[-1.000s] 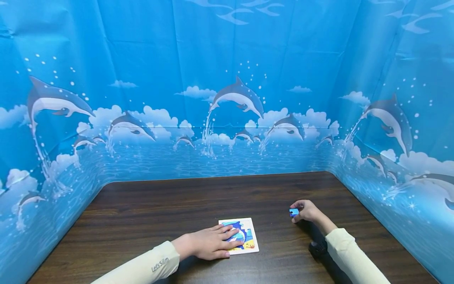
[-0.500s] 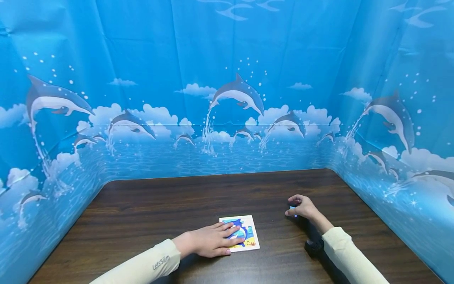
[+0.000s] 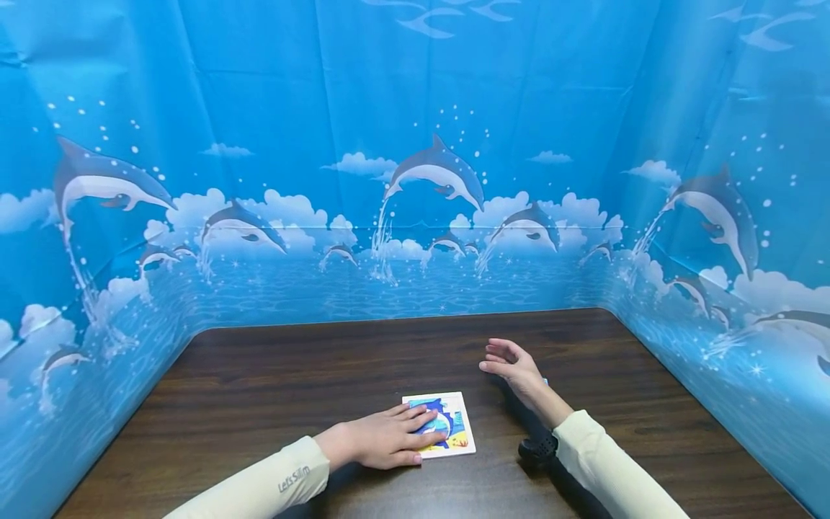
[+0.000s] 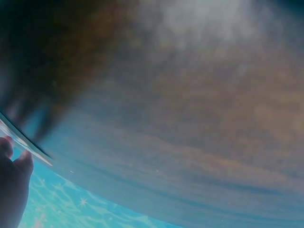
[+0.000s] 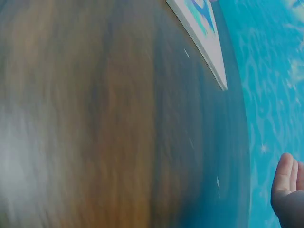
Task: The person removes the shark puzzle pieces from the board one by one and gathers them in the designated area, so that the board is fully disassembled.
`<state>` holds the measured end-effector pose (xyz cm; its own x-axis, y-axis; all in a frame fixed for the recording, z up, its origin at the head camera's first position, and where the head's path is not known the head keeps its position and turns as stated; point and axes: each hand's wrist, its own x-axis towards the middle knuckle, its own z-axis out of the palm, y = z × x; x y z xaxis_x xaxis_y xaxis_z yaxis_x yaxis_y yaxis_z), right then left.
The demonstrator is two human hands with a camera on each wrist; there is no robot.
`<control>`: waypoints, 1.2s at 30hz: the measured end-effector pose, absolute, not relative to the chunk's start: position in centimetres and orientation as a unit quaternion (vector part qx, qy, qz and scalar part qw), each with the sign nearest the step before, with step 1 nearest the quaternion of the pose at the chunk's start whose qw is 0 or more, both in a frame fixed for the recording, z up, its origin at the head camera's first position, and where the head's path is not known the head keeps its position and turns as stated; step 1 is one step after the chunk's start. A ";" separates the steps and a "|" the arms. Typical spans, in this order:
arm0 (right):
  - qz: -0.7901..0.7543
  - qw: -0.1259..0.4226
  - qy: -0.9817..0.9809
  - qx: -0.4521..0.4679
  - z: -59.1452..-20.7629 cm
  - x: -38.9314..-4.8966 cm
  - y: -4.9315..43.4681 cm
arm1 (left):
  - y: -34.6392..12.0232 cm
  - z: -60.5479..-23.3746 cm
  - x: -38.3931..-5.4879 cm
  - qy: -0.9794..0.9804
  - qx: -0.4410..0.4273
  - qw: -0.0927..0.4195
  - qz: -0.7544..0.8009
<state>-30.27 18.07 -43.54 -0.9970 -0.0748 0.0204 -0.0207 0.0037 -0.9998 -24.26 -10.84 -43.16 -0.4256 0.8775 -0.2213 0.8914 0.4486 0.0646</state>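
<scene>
My left hand [image 3: 387, 437] rests with spread fingers on a small square puzzle board [image 3: 467, 427], which has a white frame and a blue dolphin picture with yellow at the bottom. The fingers cover the board's left part. In the left wrist view, the fingertips of the left hand [image 4: 14, 185] show beside the board's edge. Right of the board and farther back, my right hand [image 3: 515, 371] is over the table with relaxed fingers and holds nothing. A bit of a blue puzzle piece [image 3: 546, 380] peeks out behind the right wrist; the rest is hidden.
The brown wooden table [image 3: 311, 367] is bordered at the back and sides by a blue curtain [image 3: 272, 288] printed with dolphins. A black wrist device [image 3: 537, 450] hangs under the right wrist, low over the tabletop.
The right hand has let go of the blue puzzle piece, leaving it on the table, and has moved left towards the board. The left hand has stayed on the board.
</scene>
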 end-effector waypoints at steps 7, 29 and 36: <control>-0.705 0.036 0.706 -0.051 -43.7 -30.0 16.0 | -10.9 -43.2 -24.2 0.844 0.524 0.108 -0.034; -0.686 0.073 0.708 -0.151 -44.4 -29.7 13.7 | -11.0 -43.1 -23.9 0.847 0.518 0.112 -0.035; -0.683 0.086 0.704 -0.172 -44.4 -29.7 13.0 | -11.2 -42.9 -23.7 0.852 0.509 0.116 -0.037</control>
<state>-29.72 12.98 -44.39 -0.9260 -0.3600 0.1134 -0.1242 0.0071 -0.9922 -23.74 -11.20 -42.86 -0.4549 0.8589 -0.2354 0.8762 0.4789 0.0541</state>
